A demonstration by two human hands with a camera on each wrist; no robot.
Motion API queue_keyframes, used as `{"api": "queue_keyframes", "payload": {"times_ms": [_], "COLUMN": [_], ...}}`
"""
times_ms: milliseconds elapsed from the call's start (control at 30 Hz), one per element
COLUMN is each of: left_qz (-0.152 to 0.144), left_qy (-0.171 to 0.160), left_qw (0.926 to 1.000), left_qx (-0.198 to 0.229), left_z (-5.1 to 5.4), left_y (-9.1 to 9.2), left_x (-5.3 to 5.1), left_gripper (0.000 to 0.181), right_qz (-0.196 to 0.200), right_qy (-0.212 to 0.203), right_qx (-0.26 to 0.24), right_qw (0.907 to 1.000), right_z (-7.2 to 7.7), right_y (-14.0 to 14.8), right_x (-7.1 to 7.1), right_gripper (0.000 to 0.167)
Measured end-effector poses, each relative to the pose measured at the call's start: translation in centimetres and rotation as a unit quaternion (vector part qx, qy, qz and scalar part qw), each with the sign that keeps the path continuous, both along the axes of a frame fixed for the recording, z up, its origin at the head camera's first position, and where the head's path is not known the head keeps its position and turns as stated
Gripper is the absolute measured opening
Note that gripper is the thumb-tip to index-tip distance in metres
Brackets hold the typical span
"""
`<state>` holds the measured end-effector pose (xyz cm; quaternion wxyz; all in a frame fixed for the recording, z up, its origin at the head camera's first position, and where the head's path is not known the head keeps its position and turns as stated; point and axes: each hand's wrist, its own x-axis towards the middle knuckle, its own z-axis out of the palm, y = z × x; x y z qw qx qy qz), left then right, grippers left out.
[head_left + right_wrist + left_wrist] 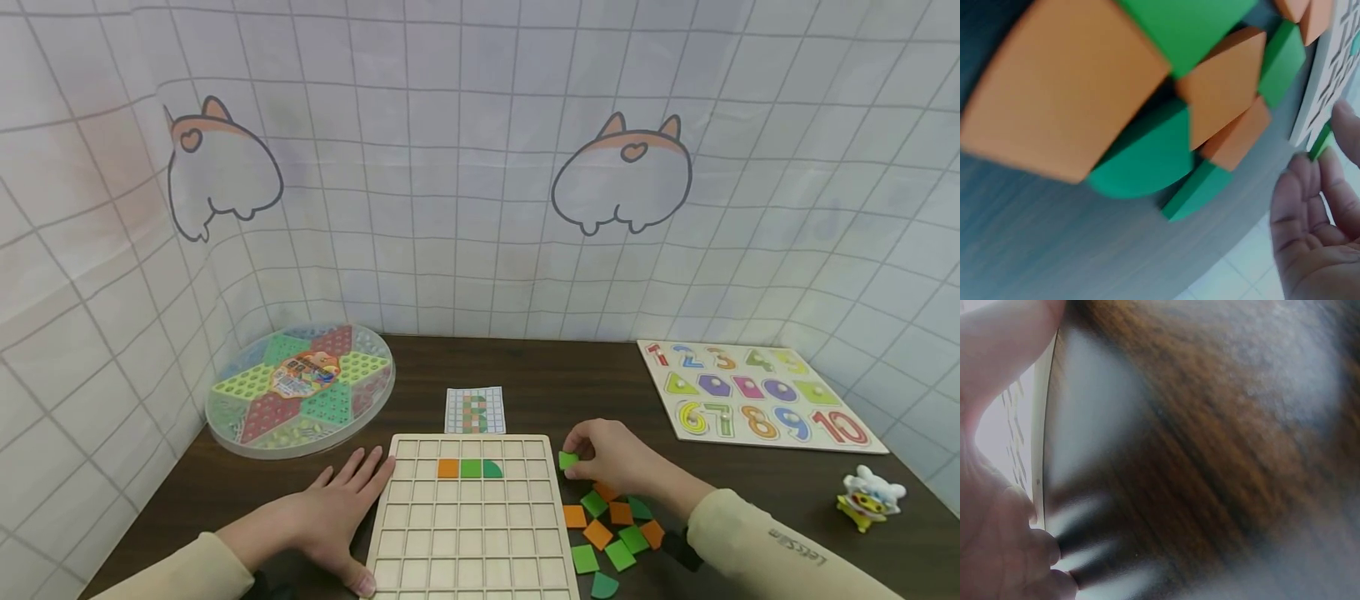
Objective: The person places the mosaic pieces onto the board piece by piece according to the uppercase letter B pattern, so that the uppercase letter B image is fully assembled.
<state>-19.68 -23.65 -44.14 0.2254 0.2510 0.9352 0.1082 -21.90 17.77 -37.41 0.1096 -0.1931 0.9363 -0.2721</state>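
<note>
My right hand pinches a green tile; my left hand, fingers spread, touches the grid board. Only head view shows the pattern card.

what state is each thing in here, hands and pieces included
left hand: fingers spread, at the grid board's left edge
right hand: pinching a green tile
grid board: lying flat, partly filled, three pieces in one row
loose pieces: scattered right of the grid board
pattern card: face up beyond the grid board
round game board: lying flat
number board: lying face up
</note>
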Motion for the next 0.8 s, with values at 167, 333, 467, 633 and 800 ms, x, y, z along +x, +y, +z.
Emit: {"api": "queue_keyframes", "payload": {"times_ms": [167,333,467,633,800], "left_qz": [0.000,0.000,-0.001,-0.007,-0.002], "left_qy": [-0.001,-0.008,-0.012,-0.008,-0.001], "left_qw": [1.0000,0.9999,0.9999,0.9999,1.0000], "left_qx": [0.002,0.007,0.006,0.008,0.005], "left_z": [0.2,0.3,0.4,0.4,0.2], "left_y": [0.0,0.1,0.1,0.2,0.1], "left_x": [0.1,0.1,0.1,0.1,0.3], "left_gripper": [0.151,0.149,0.149,0.150,0.152], "right_qz": [0.025,0.042,0.066,0.095,0.112], "right_qy": [0.002,-0.021,-0.019,-0.012,-0.012], "right_qx": [-0.041,-0.067,-0.070,-0.062,-0.043], "right_qw": [0.9989,0.9966,0.9952,0.9935,0.9927], "right_z": [0.1,-0.1,-0.1,-0.1,-0.4], "right_y": [-1.4,-3.7,-5.8,-8.4,-10.7], "right_x": [0.2,0.4,0.4,0.5,0.7], "right_gripper": [0.021,0.021,0.020,0.021,0.019]}}
